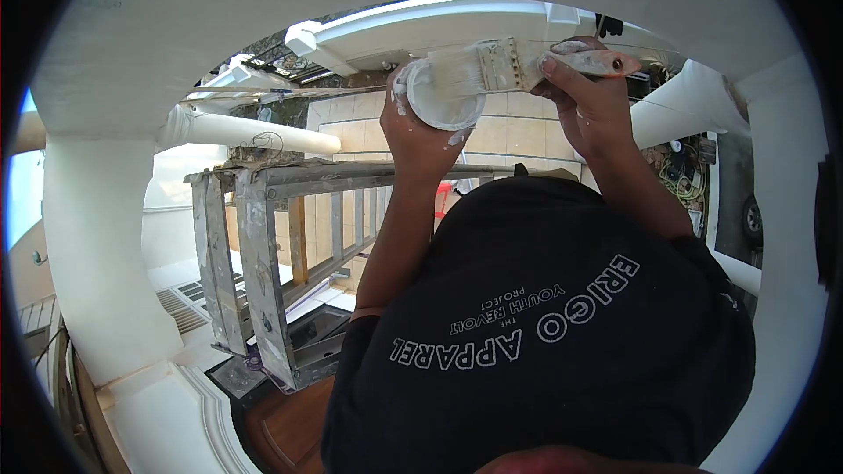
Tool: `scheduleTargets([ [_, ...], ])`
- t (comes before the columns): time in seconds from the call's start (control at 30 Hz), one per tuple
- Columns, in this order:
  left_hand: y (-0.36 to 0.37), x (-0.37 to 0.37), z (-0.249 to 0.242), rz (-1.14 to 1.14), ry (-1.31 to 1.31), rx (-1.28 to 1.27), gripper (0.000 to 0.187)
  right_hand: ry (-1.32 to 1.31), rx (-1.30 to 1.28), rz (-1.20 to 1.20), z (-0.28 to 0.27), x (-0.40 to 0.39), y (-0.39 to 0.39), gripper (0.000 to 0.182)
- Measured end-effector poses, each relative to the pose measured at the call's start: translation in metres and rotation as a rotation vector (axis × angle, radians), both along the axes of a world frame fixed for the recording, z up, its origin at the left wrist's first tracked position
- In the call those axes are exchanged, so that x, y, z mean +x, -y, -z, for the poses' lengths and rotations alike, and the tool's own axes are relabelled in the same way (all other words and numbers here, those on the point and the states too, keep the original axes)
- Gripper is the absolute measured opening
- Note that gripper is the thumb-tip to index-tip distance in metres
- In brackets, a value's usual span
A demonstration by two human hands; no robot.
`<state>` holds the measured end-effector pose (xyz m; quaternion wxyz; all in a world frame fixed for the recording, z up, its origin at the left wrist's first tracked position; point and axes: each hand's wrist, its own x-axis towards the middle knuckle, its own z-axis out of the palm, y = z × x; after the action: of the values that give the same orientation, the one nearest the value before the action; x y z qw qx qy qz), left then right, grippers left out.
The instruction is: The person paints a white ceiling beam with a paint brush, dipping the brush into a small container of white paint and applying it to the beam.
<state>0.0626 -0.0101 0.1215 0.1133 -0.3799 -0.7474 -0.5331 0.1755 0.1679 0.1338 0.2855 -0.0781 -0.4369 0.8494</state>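
My left hand (414, 136) is wrapped round a small white paint cup (418, 108), its open top facing me. White paint spatters the fingers and the cup's rim. In my right hand (584, 96) is a wide paintbrush (503, 65), gripped by its paint-smeared handle, which has an orange end. Its ferrule is caked with dried paint. The pale, wet-looking bristles point left and overlap the mouth of the cup in this view. Both hands are held up in front of me, above a tiled floor far below.
A paint-stained metal stepladder (263, 272) stands to my left, with a clump of wire (263, 145) on top. White columns (101, 211) rise on both sides. A tiled floor (518, 136) lies below, and coiled hoses (680, 184) lie at the right.
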Motion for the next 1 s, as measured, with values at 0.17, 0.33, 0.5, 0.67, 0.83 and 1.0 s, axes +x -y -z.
scheduleTargets([
  [0.17,0.002,-0.001,-0.001,-0.076,-0.084,0.011,0.077,0.088,0.049,0.091,0.014,0.008,-0.032,0.032],
  [0.33,-0.002,-0.005,0.007,-0.011,0.014,0.144,0.068,-0.028,0.004,0.187,0.017,0.017,-0.044,0.029],
  [0.5,-0.003,0.002,-0.004,0.451,1.125,0.809,0.049,-0.051,0.054,0.237,0.023,0.025,-0.046,0.03],
  [0.67,-0.004,-0.001,0.009,0.265,0.496,0.242,0.064,-0.045,0.071,0.265,0.017,0.03,-0.044,0.031],
  [0.83,-0.007,0.007,-0.006,0.07,0.151,0.029,0.075,-0.135,0.177,0.279,-0.001,0.029,-0.044,0.033],
  [1.0,-0.005,0.003,-0.001,-0.194,-0.155,-0.131,0.078,-0.045,0.624,0.292,-0.035,0.024,-0.043,0.024],
])
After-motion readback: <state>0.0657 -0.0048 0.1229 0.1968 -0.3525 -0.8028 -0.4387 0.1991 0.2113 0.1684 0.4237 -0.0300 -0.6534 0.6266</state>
